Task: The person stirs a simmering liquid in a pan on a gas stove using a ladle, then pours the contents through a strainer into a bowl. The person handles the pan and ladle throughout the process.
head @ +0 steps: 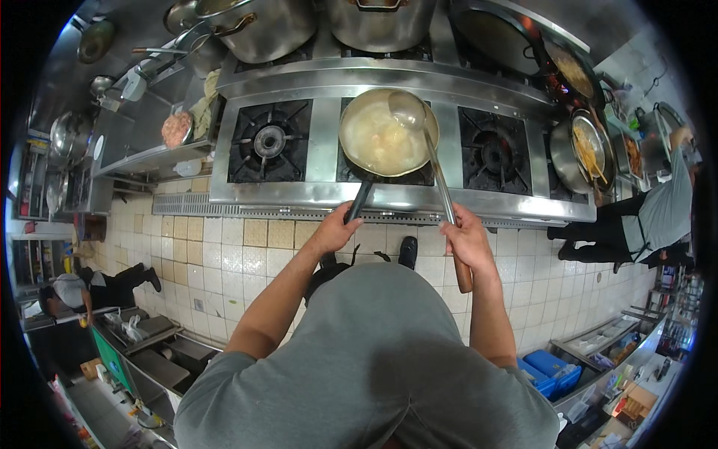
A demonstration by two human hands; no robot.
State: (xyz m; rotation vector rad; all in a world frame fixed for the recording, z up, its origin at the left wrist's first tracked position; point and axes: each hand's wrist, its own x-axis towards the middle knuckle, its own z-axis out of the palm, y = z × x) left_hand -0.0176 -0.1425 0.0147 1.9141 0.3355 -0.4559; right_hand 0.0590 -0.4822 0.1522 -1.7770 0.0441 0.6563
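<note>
A frying pan (359, 163) holding a pale, cloudy liquid (376, 134) with lumps of food in it sits on the middle burner of a steel gas range. My left hand (336, 227) grips the pan's black handle (359, 201) from the near side. In my right hand (468, 236) is the long metal shaft of a ladle (440, 174), just above its wooden end grip. The ladle's bowl (406, 111) rests at the upper right of the pan, in or just over the liquid; its exact depth is hard to tell.
Iron-grated burners flank the pan, one at left (269, 141) and one at right (495, 156). Large steel stockpots (381, 25) stand behind. Minced meat (177, 129) lies on the left counter. A steel pot (566, 160) with a strainer sits right, near a co-worker (656, 219); another person (73, 289) is far left.
</note>
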